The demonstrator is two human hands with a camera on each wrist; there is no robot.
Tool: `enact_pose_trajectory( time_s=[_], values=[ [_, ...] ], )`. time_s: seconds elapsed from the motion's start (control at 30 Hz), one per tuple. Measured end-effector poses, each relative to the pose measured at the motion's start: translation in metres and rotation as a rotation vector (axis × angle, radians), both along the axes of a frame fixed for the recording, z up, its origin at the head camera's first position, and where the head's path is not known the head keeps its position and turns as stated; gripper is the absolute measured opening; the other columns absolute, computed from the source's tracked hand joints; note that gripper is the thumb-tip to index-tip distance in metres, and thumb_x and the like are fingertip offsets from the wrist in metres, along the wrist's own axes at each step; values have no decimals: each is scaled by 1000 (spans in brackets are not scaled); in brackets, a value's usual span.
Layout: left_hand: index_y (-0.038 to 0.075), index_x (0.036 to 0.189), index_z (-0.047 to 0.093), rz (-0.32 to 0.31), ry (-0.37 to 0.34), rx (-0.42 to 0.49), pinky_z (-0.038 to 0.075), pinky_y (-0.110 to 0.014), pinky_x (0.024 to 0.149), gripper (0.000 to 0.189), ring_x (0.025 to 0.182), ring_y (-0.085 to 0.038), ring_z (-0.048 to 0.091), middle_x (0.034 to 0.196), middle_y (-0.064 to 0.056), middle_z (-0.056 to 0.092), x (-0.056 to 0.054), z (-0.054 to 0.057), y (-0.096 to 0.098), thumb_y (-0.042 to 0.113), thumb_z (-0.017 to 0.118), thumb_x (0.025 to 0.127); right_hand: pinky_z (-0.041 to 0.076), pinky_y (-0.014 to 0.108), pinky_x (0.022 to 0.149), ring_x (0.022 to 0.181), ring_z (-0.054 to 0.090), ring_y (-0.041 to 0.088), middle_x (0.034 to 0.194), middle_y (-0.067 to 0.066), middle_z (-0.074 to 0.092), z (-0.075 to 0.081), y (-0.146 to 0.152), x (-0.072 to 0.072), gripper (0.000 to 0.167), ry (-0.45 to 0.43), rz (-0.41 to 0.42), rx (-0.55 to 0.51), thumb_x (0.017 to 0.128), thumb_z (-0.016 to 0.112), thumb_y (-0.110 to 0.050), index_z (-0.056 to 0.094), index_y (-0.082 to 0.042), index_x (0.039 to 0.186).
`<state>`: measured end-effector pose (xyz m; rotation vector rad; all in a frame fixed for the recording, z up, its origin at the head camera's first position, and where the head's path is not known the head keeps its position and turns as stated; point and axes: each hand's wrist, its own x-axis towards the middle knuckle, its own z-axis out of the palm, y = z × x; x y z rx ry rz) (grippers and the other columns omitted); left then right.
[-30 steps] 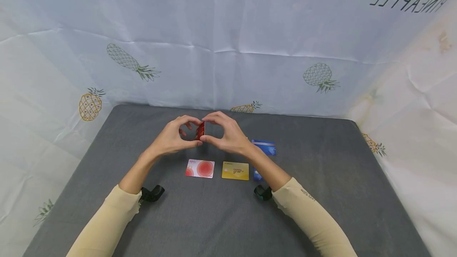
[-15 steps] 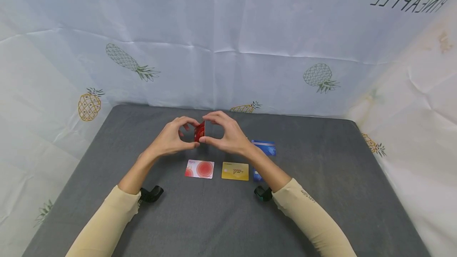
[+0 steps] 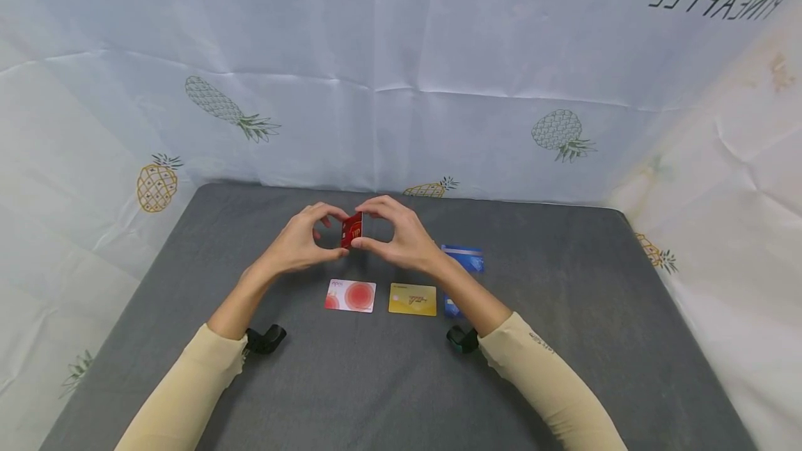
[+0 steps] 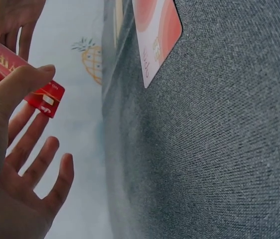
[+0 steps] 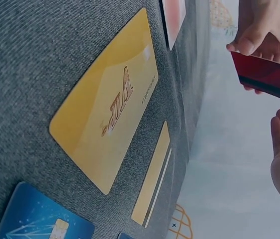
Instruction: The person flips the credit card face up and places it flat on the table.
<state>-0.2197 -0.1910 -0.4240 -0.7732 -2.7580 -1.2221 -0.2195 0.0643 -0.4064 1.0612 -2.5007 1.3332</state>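
Note:
A red VIP card (image 3: 352,230) stands on edge in the air above the table, held between both hands. My left hand (image 3: 299,241) pinches its left end with thumb and forefinger; in the left wrist view the other fingers spread away from it. At its right end my right hand (image 3: 406,236) grips the card between thumb and fingers. The red card's back (image 5: 266,74), with a dark stripe, shows in the right wrist view. Below the hands lie a pink and white card (image 3: 350,296) with a red circle and a gold VIP card (image 3: 412,300).
Two blue cards lie by the right forearm, a far one (image 3: 465,258) and a near one (image 3: 452,307) partly covered by it. A second gold card (image 5: 152,177) with a stripe shows in the right wrist view. Pineapple-print cloth (image 3: 401,138) hangs behind the grey table (image 3: 351,388).
The red card has turned slightly, showing more of its printed face. My left hand has shifted a little to the left. The cards on the table have stayed put.

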Motion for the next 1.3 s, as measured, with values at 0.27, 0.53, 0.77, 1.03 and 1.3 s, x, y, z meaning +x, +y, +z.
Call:
enact_pose_trajectory(
  time_s=[0.27,0.53,0.77,1.03,1.3],
  values=[
    [11,132,69,12,66,-67,55,-43,81,57,106,-33,63,127,-15,72,2,0,-2,21,94,82,56,46,116,132,68,38,141,14,66,-3,0,0,59,-25,-9,21,91,89,-25,67,-6,142],
    [14,130,69,16,97,-100,50,-37,73,57,103,-31,61,126,-9,72,4,1,-2,24,95,80,55,44,116,133,67,35,143,16,65,-2,2,-1,62,-48,3,39,90,89,-25,65,-7,145],
    [14,131,69,13,110,-92,51,-36,74,57,103,-29,59,125,-8,71,3,0,-2,24,95,81,55,46,116,131,69,35,138,13,68,-3,3,0,59,-46,-7,52,90,90,-23,67,-7,141],
    [13,131,70,10,110,-83,53,-40,79,58,106,-32,60,127,-14,71,2,-3,-5,23,95,81,55,50,116,131,69,37,137,13,69,-2,3,1,58,-50,-3,38,90,91,-24,68,-7,140],
    [12,131,70,25,72,-94,56,-44,84,57,109,-35,61,128,-16,72,0,-6,-9,23,95,82,55,54,114,129,69,37,138,14,68,-3,2,0,59,-54,-12,25,89,91,-23,68,-7,141]
  ],
)
